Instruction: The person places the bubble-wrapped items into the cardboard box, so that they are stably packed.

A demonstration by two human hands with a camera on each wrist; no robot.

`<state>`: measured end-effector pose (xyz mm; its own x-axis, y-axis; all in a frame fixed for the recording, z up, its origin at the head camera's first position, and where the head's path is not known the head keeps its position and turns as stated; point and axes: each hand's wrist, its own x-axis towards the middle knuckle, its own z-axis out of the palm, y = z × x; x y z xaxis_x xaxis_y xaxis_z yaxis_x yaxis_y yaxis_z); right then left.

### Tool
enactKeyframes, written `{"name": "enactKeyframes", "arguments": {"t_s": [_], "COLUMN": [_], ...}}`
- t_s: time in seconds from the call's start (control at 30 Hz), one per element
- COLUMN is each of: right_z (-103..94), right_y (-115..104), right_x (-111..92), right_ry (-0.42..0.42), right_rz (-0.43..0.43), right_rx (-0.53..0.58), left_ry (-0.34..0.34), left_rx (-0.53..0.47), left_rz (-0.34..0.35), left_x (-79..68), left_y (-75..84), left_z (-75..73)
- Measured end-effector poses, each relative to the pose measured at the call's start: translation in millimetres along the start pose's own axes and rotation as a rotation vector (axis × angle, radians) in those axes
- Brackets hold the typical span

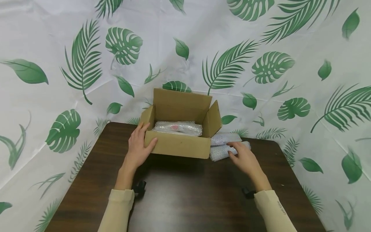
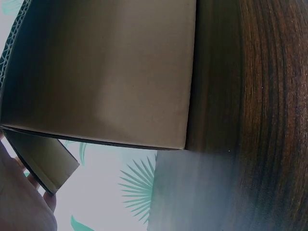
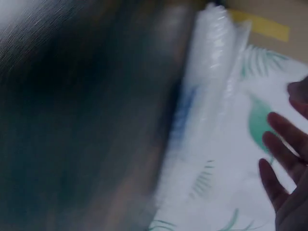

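Note:
An open cardboard box [image 1: 181, 146] with raised flaps sits toward the back of the table. My left hand [image 1: 139, 145] holds its left front corner, thumb on the front wall and fingers along the left flap. In the left wrist view, fingers of the left hand [image 2: 26, 202] show behind a flap [image 2: 41, 156]. Inside the box lie bubble-wrapped packages [image 1: 188, 129]. My right hand [image 1: 246, 158] hovers at two more bubble-wrapped packages [image 1: 219, 152] to the right of the box. In the right wrist view its fingers [image 3: 284, 134] are spread, apart from a bubble-wrapped package [image 3: 207, 91].
The dark wooden table [image 1: 185, 193] ends just behind the box. A white cloth with green leaves [image 1: 185, 58] hangs behind and at both sides. Yellow tape [image 3: 262, 25] shows on the box's side in the right wrist view.

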<state>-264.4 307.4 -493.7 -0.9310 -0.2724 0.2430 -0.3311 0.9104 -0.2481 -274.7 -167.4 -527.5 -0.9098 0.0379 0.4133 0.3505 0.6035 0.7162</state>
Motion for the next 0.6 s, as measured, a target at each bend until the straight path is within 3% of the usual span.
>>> {"name": "enactKeyframes", "arguments": {"t_s": [0.2,0.6], "right_z": [16.0,32.5], "right_y": [25,40], "right_x": [-1,1], "right_ry": [-0.072,-0.175], "right_rz": [0.016,0.077], "right_rx": [-0.08,-0.125], "left_ry": [0.003,0.019], "left_rx": [-0.004,0.002], "left_rz": [0.004,0.008], "left_x": [-0.6,-1.6], "left_y": [0.1,0.5], "left_z": [1.4,3.7]}}
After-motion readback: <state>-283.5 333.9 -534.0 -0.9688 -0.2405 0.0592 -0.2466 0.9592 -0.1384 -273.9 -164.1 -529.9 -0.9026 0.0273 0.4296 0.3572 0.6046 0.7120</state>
